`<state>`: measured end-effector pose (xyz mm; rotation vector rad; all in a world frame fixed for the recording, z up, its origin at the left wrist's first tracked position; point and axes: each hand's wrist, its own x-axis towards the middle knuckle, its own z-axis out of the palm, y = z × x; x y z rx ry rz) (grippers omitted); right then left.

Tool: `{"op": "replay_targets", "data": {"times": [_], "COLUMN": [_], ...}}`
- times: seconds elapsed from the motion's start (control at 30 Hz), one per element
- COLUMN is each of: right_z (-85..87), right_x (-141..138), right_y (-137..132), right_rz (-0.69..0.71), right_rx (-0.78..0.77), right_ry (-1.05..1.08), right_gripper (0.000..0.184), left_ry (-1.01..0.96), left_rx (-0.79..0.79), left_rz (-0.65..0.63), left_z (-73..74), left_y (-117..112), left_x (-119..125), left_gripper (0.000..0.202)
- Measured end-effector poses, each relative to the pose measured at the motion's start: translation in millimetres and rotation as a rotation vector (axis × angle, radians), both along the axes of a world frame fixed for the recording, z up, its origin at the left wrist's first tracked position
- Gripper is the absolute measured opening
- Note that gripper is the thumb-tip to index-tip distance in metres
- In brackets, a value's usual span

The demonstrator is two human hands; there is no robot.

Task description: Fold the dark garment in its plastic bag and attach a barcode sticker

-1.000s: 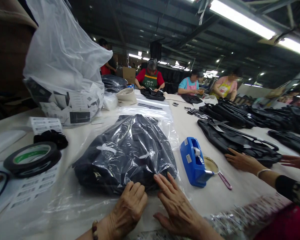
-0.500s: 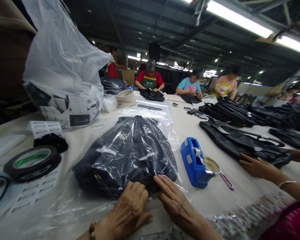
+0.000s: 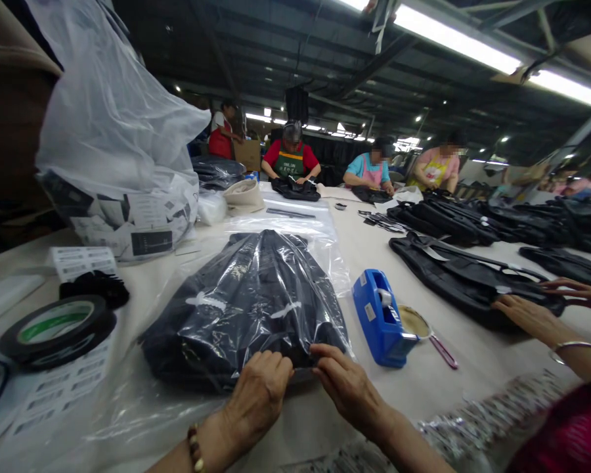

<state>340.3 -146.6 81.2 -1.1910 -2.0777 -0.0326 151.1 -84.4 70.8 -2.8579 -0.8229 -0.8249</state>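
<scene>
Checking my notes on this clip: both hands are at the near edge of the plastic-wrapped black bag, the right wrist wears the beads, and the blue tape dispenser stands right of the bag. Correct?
One slip: the head view shows the beads at the wrist of the left hand, not the right hand. The plastic-wrapped black bag and blue tape dispenser are as you say.

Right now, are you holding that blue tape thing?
No, the blue tape dispenser stands on the table, while the left hand and right hand are at the plastic-wrapped black bag.
</scene>
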Motion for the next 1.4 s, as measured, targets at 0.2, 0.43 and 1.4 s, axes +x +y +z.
{"op": "replay_targets", "data": {"times": [0.2,0.43,1.4], "right_z": [0.4,-3.2,-7.7], "right_x": [-2,3,28], "right_y": [5,9,0], "right_rz": [-0.035,-0.184,-0.493], "right_rx": [-0.004,0.072,0.036], "right_ry": [0.093,-0.106,-0.425], "right_gripper": [0.011,0.009,0.033], "left_ry": [0.114,0.014,-0.162], "left_rx": [0.156,0.205,0.149], "left_rz": [0.020,-0.040,-0.082], "left_z": [-1.6,-3.0,-23.7], "left_y": [0,11,21], "left_x": [2,-1,-2], "left_gripper": [0.024,0.025,0.024]}}
